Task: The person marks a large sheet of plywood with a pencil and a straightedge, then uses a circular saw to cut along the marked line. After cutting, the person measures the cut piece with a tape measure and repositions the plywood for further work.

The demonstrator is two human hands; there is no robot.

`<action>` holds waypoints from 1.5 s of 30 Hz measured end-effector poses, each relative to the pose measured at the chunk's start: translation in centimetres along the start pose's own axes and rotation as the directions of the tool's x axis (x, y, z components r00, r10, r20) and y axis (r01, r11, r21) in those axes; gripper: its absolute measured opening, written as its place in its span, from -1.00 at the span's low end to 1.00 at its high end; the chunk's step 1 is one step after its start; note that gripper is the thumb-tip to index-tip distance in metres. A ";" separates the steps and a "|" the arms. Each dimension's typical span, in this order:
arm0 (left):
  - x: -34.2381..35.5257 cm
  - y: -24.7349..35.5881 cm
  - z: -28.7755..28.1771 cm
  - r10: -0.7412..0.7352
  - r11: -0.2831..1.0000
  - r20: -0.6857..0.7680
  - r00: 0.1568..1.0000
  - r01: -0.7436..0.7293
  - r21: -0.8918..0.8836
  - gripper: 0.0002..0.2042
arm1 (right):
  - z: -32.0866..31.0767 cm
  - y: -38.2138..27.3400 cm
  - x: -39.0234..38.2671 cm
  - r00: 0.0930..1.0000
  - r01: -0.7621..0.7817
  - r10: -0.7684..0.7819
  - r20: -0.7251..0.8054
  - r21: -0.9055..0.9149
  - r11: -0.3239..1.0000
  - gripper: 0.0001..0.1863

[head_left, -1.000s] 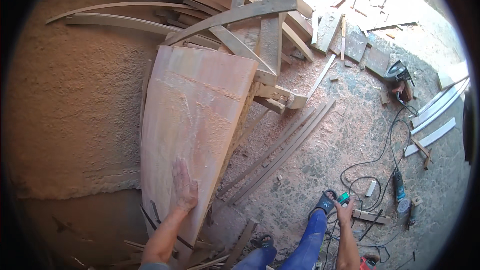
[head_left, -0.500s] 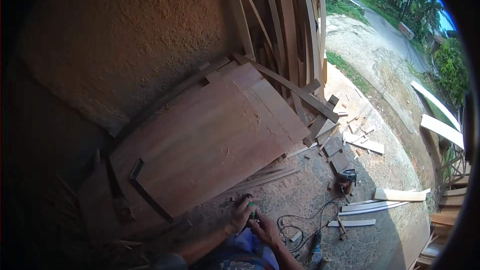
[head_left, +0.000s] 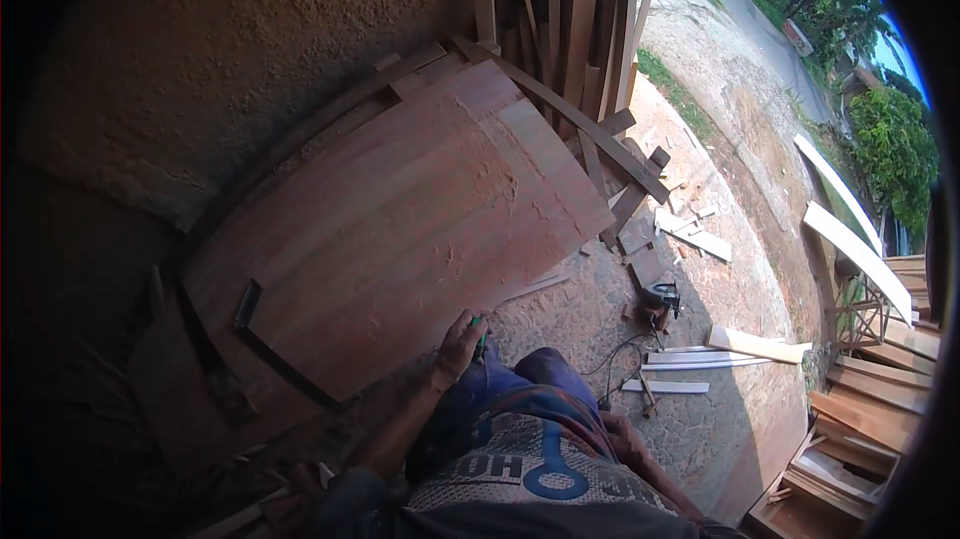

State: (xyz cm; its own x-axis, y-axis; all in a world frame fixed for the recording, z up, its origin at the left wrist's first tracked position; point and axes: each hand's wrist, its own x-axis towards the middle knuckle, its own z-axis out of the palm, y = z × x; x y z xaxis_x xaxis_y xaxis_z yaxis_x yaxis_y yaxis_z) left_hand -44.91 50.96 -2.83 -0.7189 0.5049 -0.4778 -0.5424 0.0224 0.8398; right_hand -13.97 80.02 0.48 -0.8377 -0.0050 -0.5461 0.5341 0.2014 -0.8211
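My left hand [head_left: 458, 344] is closed on a small green tool [head_left: 480, 331], probably a tape measure, just in front of the panel's lower edge. My right hand [head_left: 620, 431] hangs low beside my right thigh, partly hidden, its fingers not clear. A large reddish wooden panel [head_left: 400, 199] lies tilted by the wall, dusted with shavings. A black L-shaped square [head_left: 280, 359] rests on its left part.
Long timber strips [head_left: 570, 19] stand upright behind the panel. A power saw [head_left: 660, 301], cord and white strips [head_left: 670, 385] lie on the littered floor [head_left: 590, 309]. Stacked wooden pieces [head_left: 880, 389] line the right, with a road and greenery outside.
My left hand has left the panel's surface and taken the green tool from my right hand, which has dropped to my side. The view has swung toward the doorway.
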 end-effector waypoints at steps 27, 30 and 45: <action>4.4 -0.6 16.5 0.061 0.998 -0.481 0.875 -0.064 0.010 -0.60 | -32.0 -4.7 21.9 0.596 0.771 -0.409 0.691 -0.349 0.532 -0.63; 5.1 0.3 18.1 0.082 0.996 -0.450 0.889 -0.092 -0.002 -0.66 | -33.3 -6.2 20.3 0.532 0.847 -0.481 0.697 -0.418 0.329 -0.61; 6.0 2.5 23.6 0.427 0.896 -0.339 0.838 -0.343 0.282 -0.09 | -17.4 -19.4 25.5 0.822 0.256 -0.133 0.554 -0.151 0.955 -0.65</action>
State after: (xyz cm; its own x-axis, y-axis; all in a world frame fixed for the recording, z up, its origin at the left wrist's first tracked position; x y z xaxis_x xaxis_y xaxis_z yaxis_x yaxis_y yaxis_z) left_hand -40.28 74.39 2.51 -0.9817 0.1400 -0.1289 -0.1170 0.0900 0.9890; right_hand -47.69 93.02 5.35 -0.6963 -0.5733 -0.4319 0.2787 0.3386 -0.8987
